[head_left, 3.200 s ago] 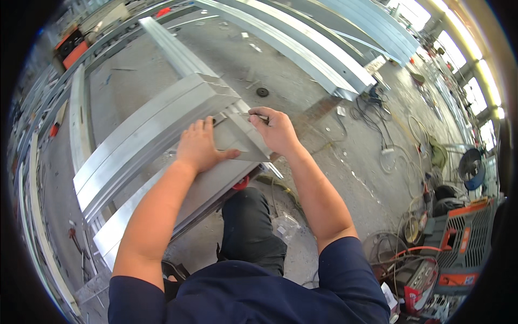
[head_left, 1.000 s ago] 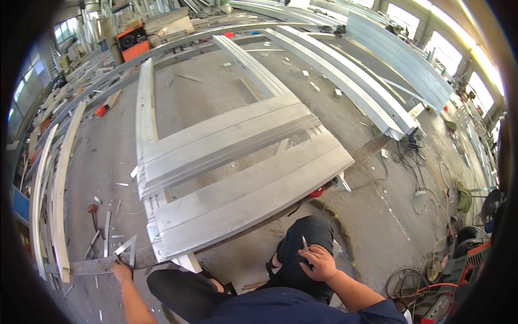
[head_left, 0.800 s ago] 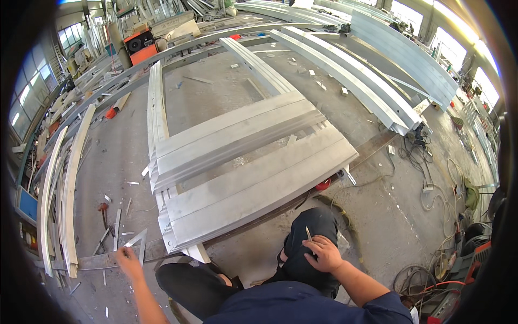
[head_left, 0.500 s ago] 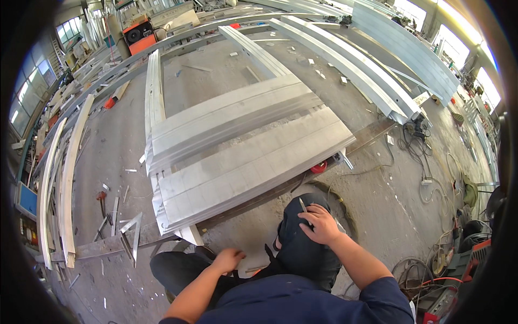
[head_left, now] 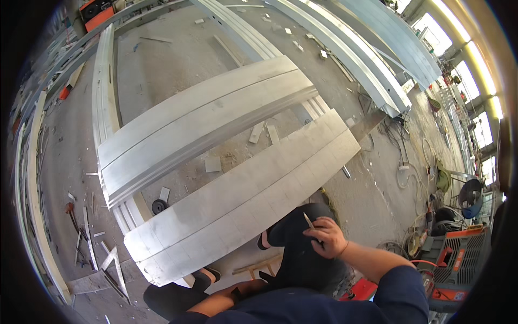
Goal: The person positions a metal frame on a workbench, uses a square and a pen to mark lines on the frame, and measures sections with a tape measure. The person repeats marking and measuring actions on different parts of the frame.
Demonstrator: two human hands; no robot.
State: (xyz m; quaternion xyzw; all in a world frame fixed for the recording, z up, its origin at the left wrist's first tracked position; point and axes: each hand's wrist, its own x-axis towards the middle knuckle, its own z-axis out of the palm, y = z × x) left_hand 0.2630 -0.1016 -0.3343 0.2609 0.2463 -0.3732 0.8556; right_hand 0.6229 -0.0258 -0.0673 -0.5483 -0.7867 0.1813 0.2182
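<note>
My right hand (head_left: pixel 328 237), raised over my right knee, grips a slim, pointed, pencil-like marker (head_left: pixel 308 220) between thumb and fingers. Its tip points up and to the left, apart from the metal. My left hand (head_left: pixel 249 288) is low between my thighs, close to my body; its fingers are hidden. In front of my knees lies a long silvery metal panel (head_left: pixel 243 197) with a lengthwise line and fainter cross lines. Beyond it, across a gap, a second ribbed metal panel (head_left: pixel 210 116) lies roughly parallel. Both rest across long metal profiles (head_left: pixel 104 92).
A dark round disc (head_left: pixel 159 206) and flat metal offcuts (head_left: pixel 213 164) show in the gap. A triangular metal frame (head_left: pixel 114 274) lies at left. At right are tangled cables (head_left: pixel 398 129) and a grey-orange machine (head_left: pixel 456 264). Long beams (head_left: pixel 340 48) stretch across the back right.
The view has tilted and come nearer the panels, showing more floor between them. My left hand has drawn back toward my lap. My right hand still holds the marker by the knee.
</note>
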